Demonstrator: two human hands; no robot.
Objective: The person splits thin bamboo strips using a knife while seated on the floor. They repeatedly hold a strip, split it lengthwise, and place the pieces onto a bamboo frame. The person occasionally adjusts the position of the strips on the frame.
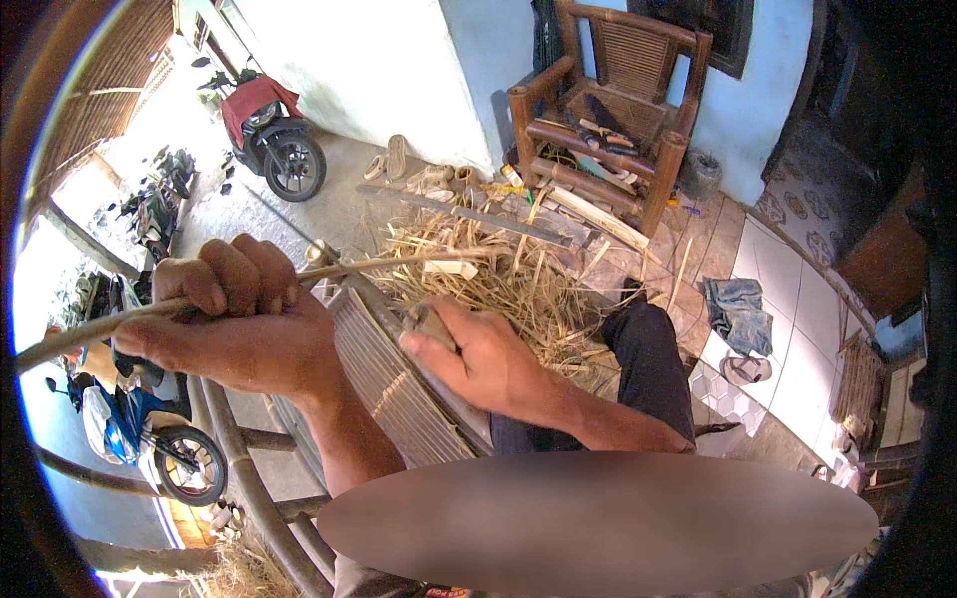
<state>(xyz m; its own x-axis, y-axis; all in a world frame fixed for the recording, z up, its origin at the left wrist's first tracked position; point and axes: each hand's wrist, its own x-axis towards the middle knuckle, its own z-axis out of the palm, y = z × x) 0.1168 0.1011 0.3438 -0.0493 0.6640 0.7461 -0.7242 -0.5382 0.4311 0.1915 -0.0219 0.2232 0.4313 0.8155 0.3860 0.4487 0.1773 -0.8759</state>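
Observation:
My left hand [234, 319] is closed round a long thin strip of bamboo or rattan [389, 262]. The strip runs from the left rim through my fist and tapers off over the pile of shavings [518, 289]. Lower and to the right, my right hand [488, 364] is closed on a short grey-brown piece [435, 327]; its kind and its far end cannot be made out. Both hands are above a slatted bamboo seat [384, 369] with a thick pole along its edge. My right hand is beside that pole, apart from the strip.
A bamboo chair [628, 90] with tools and offcuts stands at the back. Flat slats [508, 227] and sandals [397, 156] lie on the floor. Motorbikes [284, 149] are parked at the left. Denim cloth [738, 317] and a flip-flop [746, 370] are at the right.

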